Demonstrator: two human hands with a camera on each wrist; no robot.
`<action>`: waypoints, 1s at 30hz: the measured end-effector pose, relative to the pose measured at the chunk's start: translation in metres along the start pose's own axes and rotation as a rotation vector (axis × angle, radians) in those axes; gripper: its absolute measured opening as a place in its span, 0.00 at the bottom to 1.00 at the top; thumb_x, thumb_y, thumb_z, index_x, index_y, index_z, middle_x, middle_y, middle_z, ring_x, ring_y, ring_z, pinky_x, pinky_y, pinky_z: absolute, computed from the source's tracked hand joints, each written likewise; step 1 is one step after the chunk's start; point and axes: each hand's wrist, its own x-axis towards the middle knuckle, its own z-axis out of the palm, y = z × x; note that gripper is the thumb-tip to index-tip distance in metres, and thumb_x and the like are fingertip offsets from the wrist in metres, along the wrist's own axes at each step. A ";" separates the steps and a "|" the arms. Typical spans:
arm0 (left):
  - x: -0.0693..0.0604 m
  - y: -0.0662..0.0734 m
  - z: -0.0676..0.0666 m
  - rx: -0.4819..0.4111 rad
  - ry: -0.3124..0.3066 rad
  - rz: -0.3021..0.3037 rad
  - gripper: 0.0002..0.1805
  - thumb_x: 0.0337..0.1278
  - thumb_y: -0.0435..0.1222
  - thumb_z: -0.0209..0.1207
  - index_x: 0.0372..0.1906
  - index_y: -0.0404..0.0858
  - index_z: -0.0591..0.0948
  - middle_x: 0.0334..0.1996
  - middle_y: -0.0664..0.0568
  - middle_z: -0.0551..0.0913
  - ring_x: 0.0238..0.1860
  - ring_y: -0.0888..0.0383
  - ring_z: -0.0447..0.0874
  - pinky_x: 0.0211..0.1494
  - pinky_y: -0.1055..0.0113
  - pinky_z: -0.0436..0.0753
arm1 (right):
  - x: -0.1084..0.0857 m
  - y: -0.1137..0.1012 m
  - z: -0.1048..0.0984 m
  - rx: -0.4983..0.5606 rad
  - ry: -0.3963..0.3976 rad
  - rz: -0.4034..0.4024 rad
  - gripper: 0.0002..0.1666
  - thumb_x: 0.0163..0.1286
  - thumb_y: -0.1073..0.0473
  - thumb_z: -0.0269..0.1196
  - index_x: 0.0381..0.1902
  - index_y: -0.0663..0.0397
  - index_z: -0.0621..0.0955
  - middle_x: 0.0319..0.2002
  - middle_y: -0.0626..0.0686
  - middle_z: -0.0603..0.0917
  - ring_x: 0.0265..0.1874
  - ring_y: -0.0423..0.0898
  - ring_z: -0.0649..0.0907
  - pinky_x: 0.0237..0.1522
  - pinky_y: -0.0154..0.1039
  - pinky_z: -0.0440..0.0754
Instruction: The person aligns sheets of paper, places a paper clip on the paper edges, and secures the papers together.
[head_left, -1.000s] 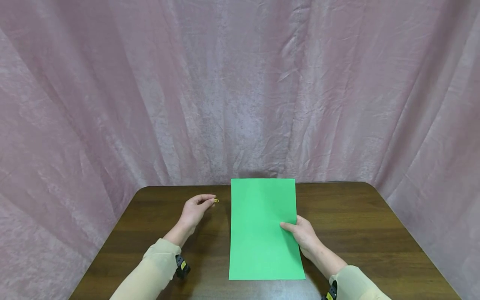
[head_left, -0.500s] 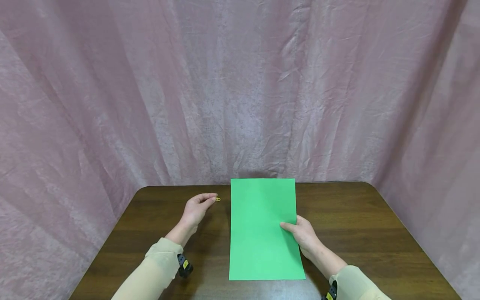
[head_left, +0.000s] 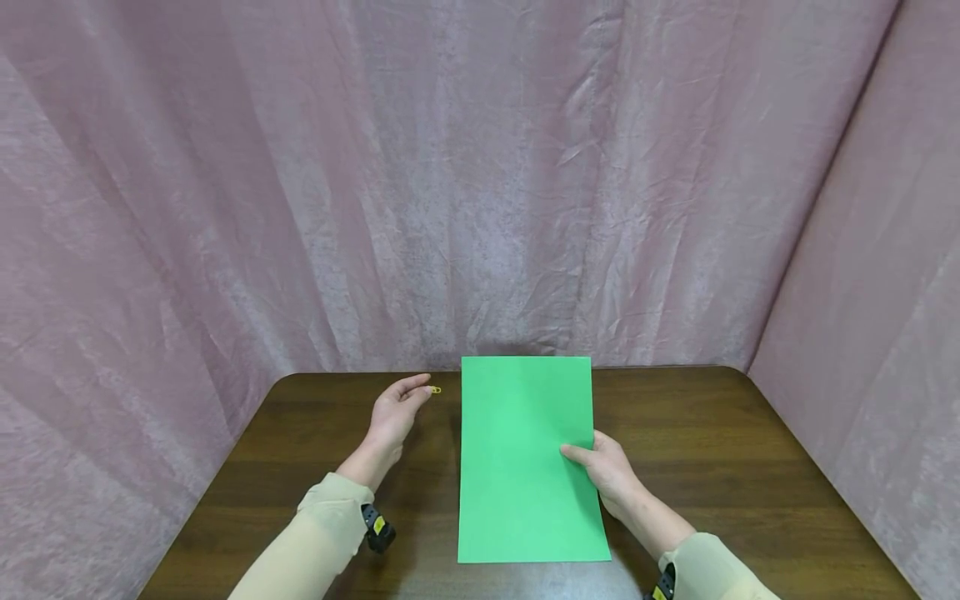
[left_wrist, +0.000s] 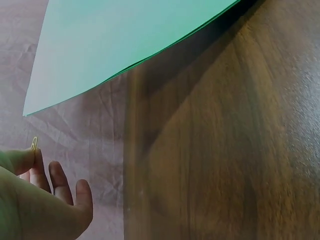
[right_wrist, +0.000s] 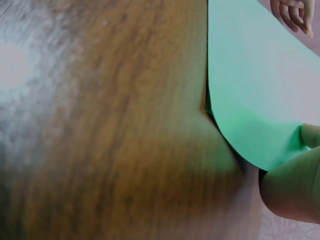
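Between thumb and forefinger my left hand (head_left: 395, 412) pinches a small yellow paper clip (head_left: 436, 390), just left of the paper's upper left edge. In the left wrist view the paper clip (left_wrist: 34, 143) points up from the fingertips, apart from the paper corner, and the other fingers are spread. My right hand (head_left: 609, 471) grips the right edge of the green paper (head_left: 521, 467), thumb on top and fingers hidden beneath. Along its edge in the left wrist view, the green paper (left_wrist: 135, 40) shows more than one layer. The right wrist view shows the paper (right_wrist: 250, 90) bending near the grip.
A dark brown wooden table (head_left: 697, 450) lies under both hands. Pink curtains (head_left: 480, 183) hang behind it and along both sides. Black straps with small devices sit on both wrists, such as the left device (head_left: 378, 529).
My left hand has moved slightly up and away with the paper clip, and its forefinger has lifted a little. The right hand and the paper stay in place.
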 end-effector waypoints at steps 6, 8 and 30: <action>0.004 0.003 0.006 -0.032 0.051 -0.003 0.18 0.71 0.36 0.62 0.63 0.40 0.81 0.55 0.44 0.83 0.55 0.50 0.79 0.55 0.63 0.79 | 0.000 -0.002 -0.001 0.005 -0.016 -0.014 0.26 0.74 0.61 0.64 0.66 0.65 0.75 0.45 0.59 0.87 0.39 0.54 0.88 0.39 0.49 0.87; 0.005 0.005 0.008 -0.041 0.067 -0.005 0.18 0.71 0.37 0.63 0.62 0.40 0.82 0.55 0.45 0.83 0.56 0.50 0.79 0.56 0.62 0.79 | 0.000 -0.003 -0.001 0.002 -0.017 -0.016 0.26 0.74 0.61 0.64 0.66 0.65 0.75 0.46 0.59 0.87 0.39 0.54 0.88 0.39 0.49 0.87; 0.013 0.019 0.027 -0.113 0.126 0.033 0.18 0.72 0.35 0.61 0.62 0.36 0.80 0.54 0.44 0.81 0.55 0.52 0.78 0.60 0.59 0.77 | 0.000 -0.018 0.006 0.019 -0.052 -0.026 0.26 0.74 0.60 0.64 0.67 0.60 0.75 0.45 0.57 0.87 0.38 0.53 0.87 0.38 0.49 0.86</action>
